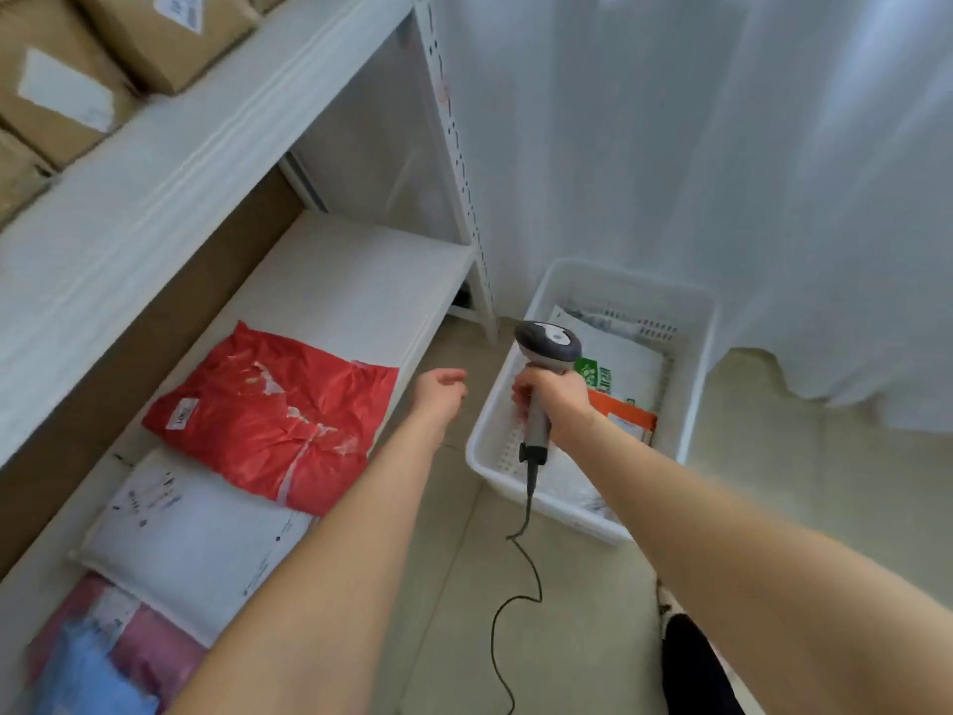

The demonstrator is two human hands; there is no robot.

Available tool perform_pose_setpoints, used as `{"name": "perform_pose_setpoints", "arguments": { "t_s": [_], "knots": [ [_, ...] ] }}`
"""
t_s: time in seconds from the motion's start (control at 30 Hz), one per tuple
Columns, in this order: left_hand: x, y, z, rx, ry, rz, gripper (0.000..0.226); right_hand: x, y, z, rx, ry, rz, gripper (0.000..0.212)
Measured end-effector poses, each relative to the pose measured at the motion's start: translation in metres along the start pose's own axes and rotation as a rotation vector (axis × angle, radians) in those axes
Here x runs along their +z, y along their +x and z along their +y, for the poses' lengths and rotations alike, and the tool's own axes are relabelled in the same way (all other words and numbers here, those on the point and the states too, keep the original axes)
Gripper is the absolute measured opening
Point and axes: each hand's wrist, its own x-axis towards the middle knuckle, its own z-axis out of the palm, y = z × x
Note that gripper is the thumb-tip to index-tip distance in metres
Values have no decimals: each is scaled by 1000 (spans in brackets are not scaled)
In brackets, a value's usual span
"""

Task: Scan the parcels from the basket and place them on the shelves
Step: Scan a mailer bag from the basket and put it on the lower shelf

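right hand (554, 399) grips a grey barcode scanner (547, 348) over the white basket (691, 399) of parcels; left hand (441, 397), loosely curled and holding nothing, hangs beside the red parcel (273, 415) on the lower shelf (356, 281).

head view looks steeply down; shelf (350, 270) left, basket (634, 286) right, both near

You have three parcels on the low left shelf (350, 270): one red parcel (273, 415), one white parcel (191, 539) and one pink-and-blue parcel (103, 663). The upper shelf (154, 188) carries at least three cardboard boxes (165, 38). On your right there is one basket (619, 273) and one scanner (546, 348). In the basket you can count a green-printed parcel (626, 371) and an orange parcel (624, 412); others are too hidden to count.
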Motion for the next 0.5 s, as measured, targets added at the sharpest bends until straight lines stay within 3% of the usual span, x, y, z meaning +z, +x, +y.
{"name": "perform_pose_setpoints", "arguments": {
  "t_s": [0.27, 0.5],
  "knots": [
    [169, 56, 49, -56, 74, -70, 29, -122, 97, -53, 75, 33, 180, 18],
    [243, 100, 34, -164, 93, -108, 29, -176, 172, -43, 144, -20, 250, 19]
  ]
}}
